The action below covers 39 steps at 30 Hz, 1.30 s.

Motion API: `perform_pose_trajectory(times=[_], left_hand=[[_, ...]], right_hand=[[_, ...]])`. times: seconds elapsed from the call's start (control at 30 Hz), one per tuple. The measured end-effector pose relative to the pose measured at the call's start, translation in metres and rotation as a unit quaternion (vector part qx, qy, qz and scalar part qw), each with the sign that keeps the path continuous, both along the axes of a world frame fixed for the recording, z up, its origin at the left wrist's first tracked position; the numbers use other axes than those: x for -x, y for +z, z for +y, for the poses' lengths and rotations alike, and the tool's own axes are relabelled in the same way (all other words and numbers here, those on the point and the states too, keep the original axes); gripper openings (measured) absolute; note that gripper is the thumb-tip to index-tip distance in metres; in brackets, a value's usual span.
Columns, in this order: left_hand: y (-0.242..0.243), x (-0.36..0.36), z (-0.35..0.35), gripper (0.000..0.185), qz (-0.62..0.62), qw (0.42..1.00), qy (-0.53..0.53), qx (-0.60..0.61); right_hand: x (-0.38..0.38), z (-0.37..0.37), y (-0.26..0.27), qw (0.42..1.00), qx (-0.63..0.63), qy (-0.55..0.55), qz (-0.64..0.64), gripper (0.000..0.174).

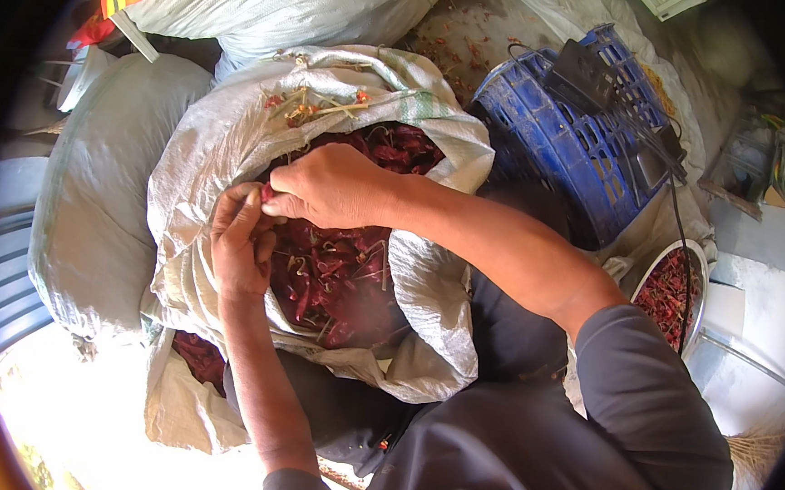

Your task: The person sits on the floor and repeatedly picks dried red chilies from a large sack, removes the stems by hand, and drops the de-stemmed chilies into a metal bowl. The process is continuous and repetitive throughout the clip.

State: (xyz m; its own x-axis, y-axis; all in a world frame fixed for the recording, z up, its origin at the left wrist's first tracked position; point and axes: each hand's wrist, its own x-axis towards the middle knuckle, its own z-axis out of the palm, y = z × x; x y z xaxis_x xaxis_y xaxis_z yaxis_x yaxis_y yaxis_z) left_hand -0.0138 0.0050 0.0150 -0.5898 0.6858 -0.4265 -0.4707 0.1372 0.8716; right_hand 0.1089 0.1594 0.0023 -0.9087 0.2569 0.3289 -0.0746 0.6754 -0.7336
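Observation:
My left hand and my right hand meet over the left side of an open white woven sack. Between their fingertips is a small piece of dried red chili pepper; both hands pinch it, and most of it is hidden by the fingers. Below them the sack is filled with dark red dried chili peppers, many with pale stems. Loose stems and bits of chili lie on the sack's folded far rim.
A blue plastic crate with black adapters and cables stands at the right. Beyond it sits a metal bowl of red chili pieces. Full white sacks lie left and behind. Another sack with chilies is near my left forearm.

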Motion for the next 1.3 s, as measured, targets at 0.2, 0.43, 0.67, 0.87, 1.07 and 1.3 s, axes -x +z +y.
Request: perform_pose_trajectory(times=[0.2, 0.43, 0.67, 0.87, 1.07, 1.3], left_hand=[[0.006, -0.001, 0.0, 0.03, 0.294, 0.952, -0.082, 0.003], [0.024, 0.001, -0.008, 0.031, 0.391, 0.9, -0.172, 0.09], [0.017, -0.01, 0.0, 0.012, 0.71, 0.674, -0.159, 0.129], [-0.001, 0.011, -0.02, 0.02, 0.425, 0.901, -0.035, 0.084], [0.004, 0.001, -0.015, 0.021, 0.234, 0.972, 0.008, 0.0], [0.003, 0.0, -0.011, 0.021, 0.207, 0.978, 0.005, -0.039]], right_hand=[[0.01, 0.009, 0.002, 0.993, 0.102, -0.016, 0.056, 0.043], [0.009, 0.008, 0.024, 0.925, 0.355, 0.053, -0.124, 0.039], [0.009, -0.003, 0.005, 0.994, -0.076, -0.043, 0.07, 0.04], [0.004, 0.045, 0.027, 0.981, 0.105, -0.157, 0.035, 0.026], [0.001, 0.005, 0.017, 0.976, -0.093, -0.018, -0.196, 0.018], [-0.002, -0.024, -0.024, 0.896, -0.171, 0.169, -0.372, 0.016]])
